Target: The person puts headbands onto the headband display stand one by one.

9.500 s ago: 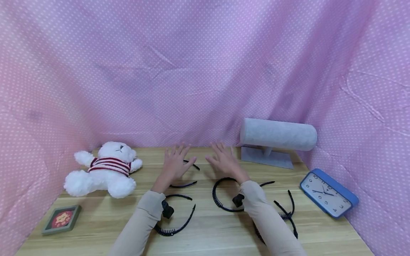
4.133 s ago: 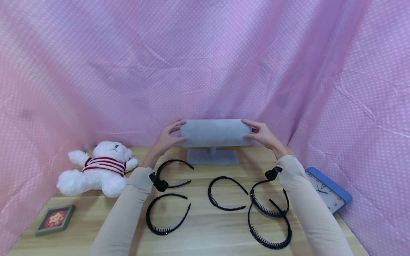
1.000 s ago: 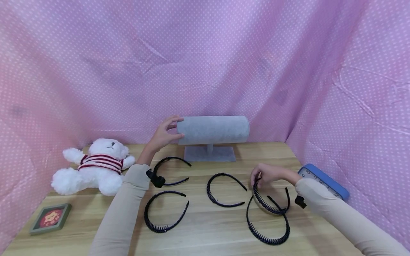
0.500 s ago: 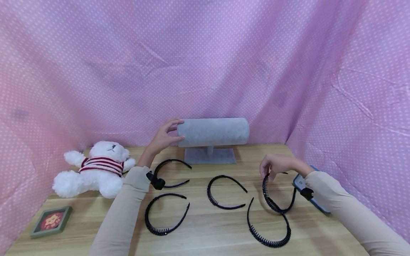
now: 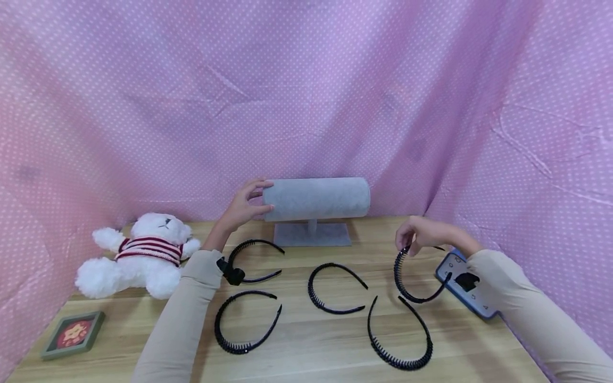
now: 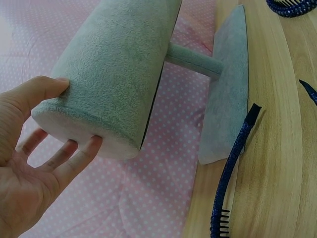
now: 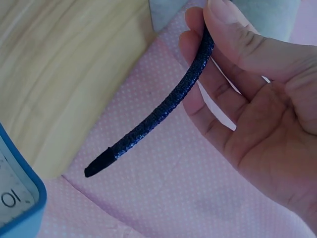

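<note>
My left hand (image 5: 239, 209) holds the left end of a grey velvet roll display stand (image 5: 318, 198) standing at the back middle. In the left wrist view, the thumb presses the roll's side and the fingertips touch its round end face. At the right, my right hand (image 5: 423, 233) pinches a dark, glittery toothed headband (image 5: 397, 274) that hangs down over the table. The right wrist view shows this headband (image 7: 158, 111) between thumb and fingers, one black-capped end pointing away. A second headband (image 5: 404, 366) lies just in front of it on the table.
More headbands lie on the wooden table: one in the middle (image 5: 311, 291), two at left, the nearer one (image 5: 218, 323) open to the right. A blue clock (image 5: 479, 303) sits under my right forearm. A white teddy bear (image 5: 148, 263) and small picture frame (image 5: 74, 335) are at left.
The stand came from the back right to the middle between both hands. My right hand then left it, took a headband and lifted it back and right, off the one it overlapped.
</note>
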